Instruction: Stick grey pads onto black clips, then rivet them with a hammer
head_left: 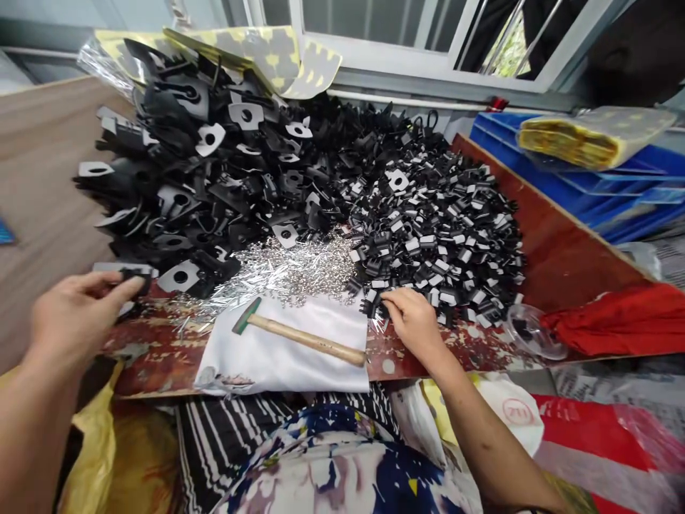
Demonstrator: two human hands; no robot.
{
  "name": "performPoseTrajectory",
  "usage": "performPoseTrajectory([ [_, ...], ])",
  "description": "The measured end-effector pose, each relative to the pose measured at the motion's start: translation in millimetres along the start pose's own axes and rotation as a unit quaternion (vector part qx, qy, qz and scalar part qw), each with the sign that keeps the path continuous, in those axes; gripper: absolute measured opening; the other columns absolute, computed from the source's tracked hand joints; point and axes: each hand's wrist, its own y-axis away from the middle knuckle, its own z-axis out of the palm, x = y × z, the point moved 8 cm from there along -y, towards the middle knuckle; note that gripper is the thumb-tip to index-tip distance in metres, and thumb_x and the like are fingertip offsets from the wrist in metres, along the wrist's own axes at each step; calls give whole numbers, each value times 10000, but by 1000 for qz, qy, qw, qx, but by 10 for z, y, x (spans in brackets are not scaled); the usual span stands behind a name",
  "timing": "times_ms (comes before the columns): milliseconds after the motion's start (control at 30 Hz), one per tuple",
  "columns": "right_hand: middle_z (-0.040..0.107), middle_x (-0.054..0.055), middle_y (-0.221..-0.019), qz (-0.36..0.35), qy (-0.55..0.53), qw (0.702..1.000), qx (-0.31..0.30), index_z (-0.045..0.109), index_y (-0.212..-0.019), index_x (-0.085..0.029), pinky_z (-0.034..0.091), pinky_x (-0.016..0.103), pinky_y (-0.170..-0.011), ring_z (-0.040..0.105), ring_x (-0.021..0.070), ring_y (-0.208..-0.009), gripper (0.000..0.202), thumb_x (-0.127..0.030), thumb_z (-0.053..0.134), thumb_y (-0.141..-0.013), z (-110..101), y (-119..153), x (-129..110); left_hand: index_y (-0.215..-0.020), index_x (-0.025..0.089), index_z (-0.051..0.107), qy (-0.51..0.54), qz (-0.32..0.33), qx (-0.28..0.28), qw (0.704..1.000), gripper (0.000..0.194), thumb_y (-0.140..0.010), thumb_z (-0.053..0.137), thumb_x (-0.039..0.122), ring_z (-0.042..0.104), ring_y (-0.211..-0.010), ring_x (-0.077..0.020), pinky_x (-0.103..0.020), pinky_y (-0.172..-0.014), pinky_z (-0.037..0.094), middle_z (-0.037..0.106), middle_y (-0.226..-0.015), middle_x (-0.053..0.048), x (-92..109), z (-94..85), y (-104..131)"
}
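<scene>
At the left edge of the table, my left hand (75, 314) pinches a black plastic part (138, 277) between thumb and fingers, beside a pile of larger black parts with grey plates (179, 275). My right hand (414, 321) has its fingertips closed on a small black clip (373, 305) at the front of a heap of small black-and-white clips (444, 235). Between the hands lies a hammer (305, 341) with a green head and wooden handle, on a white cloth (283, 375). Shiny metal pins (300, 271) are heaped behind it.
Blue bins (567, 171) stand at the right, with a yellow-edged packet (594, 135) on top. A red cloth (621, 321) and a clear plastic cup (535, 332) lie at the right front. Patterned yellow-grey sheets (267, 53) rest behind the pile, below a window (385, 57).
</scene>
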Motion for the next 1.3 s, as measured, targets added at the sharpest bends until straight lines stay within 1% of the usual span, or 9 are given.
performPoseTrajectory([
  [200, 702, 131, -1200, -43, 24, 994, -97, 668, -1286, -165, 505, 448, -975, 602, 290, -1101, 325, -182, 596, -971, 436, 38, -142, -826, 240, 704, 50, 176, -19, 983, 428, -782, 645, 661, 568, -727, -138, -233, -688, 415, 599, -801, 46, 244, 14, 645],
  [367, 734, 125, -1199, -4, 69, 996, -56, 685, -1272, -166, 478, 461, -911, 625, 308, -1087, 334, -163, 579, -955, 481, 84, -40, -735, 224, 656, 83, 236, -150, 957, 304, -853, 650, 504, 587, -790, -205, -311, -723, 467, 570, -852, -18, 348, 505, 1350],
  [467, 765, 101, -1086, -9, 80, 997, -20, 743, -1128, -177, 476, 453, -898, 663, 289, -1020, 272, -128, 549, -943, 428, 10, -33, -638, 209, 576, 97, 202, -152, 963, 369, -886, 604, 481, 592, -835, -220, -327, -766, 484, 543, -847, -36, 283, 670, 1533],
  [633, 759, 82, -1063, -19, -36, 993, 115, 764, -1066, -201, 539, 407, -931, 709, 233, -982, 258, -143, 542, -949, -2, -64, -202, -768, 214, 710, 129, 138, -61, 980, 255, -877, 655, 438, 601, -892, -222, -336, -822, 501, 562, -932, -38, 185, 373, 1527],
  [733, 775, 42, -1056, -10, -151, 984, 98, 767, -1084, -243, 575, 357, -887, 730, 201, -960, 240, -150, 598, -941, -77, -81, -491, -804, 227, 762, 180, 132, -101, 970, 200, -852, 690, 407, 601, -970, -236, -359, -901, 507, 566, -980, -48, 386, 253, 1625],
  [867, 787, 30, -1083, -60, -249, 964, 73, 767, -1087, -256, 530, 450, -1073, 734, 195, -1009, 280, -106, 591, -931, 32, -99, -1035, -722, 181, 740, 383, 15, -323, 865, 264, -790, 770, 434, 619, -979, -236, -348, -836, 567, 605, -1093, -84, 740, 612, 2023],
  [1000, 802, 2, -972, -65, -255, 962, 78, 765, -1077, -269, 410, 564, -1187, 738, 188, -922, 262, -117, 620, -921, 204, -134, -1251, -819, 148, 765, 523, -129, -404, 740, 357, -715, 871, 473, 586, -674, -119, -270, -642, 550, 638, -1023, -62, 936, 952, 2339],
  [1100, 812, 12, -982, -49, -231, 969, 78, 774, -1035, -272, 331, 613, -1218, 747, 218, -980, 205, -157, 659, -910, 284, -135, -1258, -843, 150, 771, 564, -141, -405, 705, 365, -715, 889, 471, 583, -620, -96, -239, -621, 531, 651, -936, -35, 1044, 1024, 2365],
  [1300, 817, 17, -1024, -46, -233, 968, 84, 780, -1054, -287, 252, 633, -1256, 753, 234, -1027, 281, -131, 592, -915, 319, -58, -1250, -826, 149, 780, 586, -127, -403, 692, 353, -728, 889, 470, 603, -731, -125, -225, -645, 565, 652, -949, -48, 1181, 1026, 2348],
])
